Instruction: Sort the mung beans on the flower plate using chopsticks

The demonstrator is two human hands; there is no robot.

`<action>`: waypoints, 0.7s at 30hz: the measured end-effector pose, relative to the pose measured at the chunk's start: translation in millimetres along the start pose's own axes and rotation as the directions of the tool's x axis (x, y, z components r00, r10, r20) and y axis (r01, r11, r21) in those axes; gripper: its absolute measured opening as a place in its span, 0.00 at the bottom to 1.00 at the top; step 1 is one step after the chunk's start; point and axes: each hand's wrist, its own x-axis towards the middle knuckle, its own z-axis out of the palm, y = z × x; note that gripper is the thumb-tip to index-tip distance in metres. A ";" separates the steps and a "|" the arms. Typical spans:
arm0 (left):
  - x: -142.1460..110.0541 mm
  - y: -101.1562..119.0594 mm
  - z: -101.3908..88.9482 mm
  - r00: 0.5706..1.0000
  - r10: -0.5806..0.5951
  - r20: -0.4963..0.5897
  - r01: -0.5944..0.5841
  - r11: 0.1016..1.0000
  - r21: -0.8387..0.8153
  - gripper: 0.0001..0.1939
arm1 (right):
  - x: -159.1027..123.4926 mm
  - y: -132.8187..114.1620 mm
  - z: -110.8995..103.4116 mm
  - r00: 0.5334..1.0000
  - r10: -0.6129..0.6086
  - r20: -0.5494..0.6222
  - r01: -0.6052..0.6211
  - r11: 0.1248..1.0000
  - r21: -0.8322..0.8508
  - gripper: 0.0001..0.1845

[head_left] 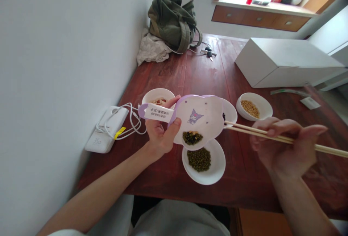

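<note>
My left hand [163, 134] is closed around a white and purple cartoon bowl [209, 120] with a labelled handle, held tilted above the table. Mixed green, dark and pale beans [192, 137] lie at its near edge. Below it stands a white bowl [217, 169] of green beans [199, 160]. My right hand [288, 145] grips a pair of chopsticks [261, 133], their tips at the right rim of the cartoon bowl. Partly hidden behind that bowl is another white bowl [230, 108] with something dark in it.
A white bowl of nuts [159, 92] stands at left, a bowl of yellow beans [263, 105] at right. A power bank with cable [102, 140] lies by the wall. Farther back are a green bag [174, 22], keys [208, 52] and a white box [288, 62].
</note>
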 end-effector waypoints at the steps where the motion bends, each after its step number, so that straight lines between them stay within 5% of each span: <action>1: 0.4 0.4 0.4 1.000 -0.016 0.014 0.016 1.000 -0.014 0.23 | 4.2 -1.0 -4.1 0.997 -0.024 -0.067 0.023 0.999 -0.023 0.34; 5: 2.2 2.0 1.7 0.998 -0.049 0.048 0.052 0.997 -0.054 0.23 | 17.7 6.0 -16.7 0.975 -0.018 -0.221 -0.009 0.993 -0.121 0.31; 8: 2.3 0.5 1.7 0.998 -0.041 0.051 0.045 0.996 -0.073 0.22 | 20.9 11.5 -18.1 0.976 0.053 -0.211 -0.078 0.990 -0.115 0.33; 11: 0.7 -3.0 1.2 0.999 -0.031 0.025 0.033 0.997 -0.067 0.21 | 15.5 7.9 -11.9 0.983 -0.011 -0.182 -0.009 0.994 -0.107 0.32; 16: -2.7 -6.5 0.6 0.997 -0.070 -0.013 0.069 0.997 -0.032 0.25 | -8.3 2.0 5.2 0.987 -0.152 0.058 0.159 0.976 -0.146 0.40; 21: -2.1 -3.6 1.8 0.999 -0.012 0.052 0.014 0.999 -0.030 0.21 | -24.7 12.5 13.8 0.962 0.037 0.269 0.026 0.973 -0.228 0.44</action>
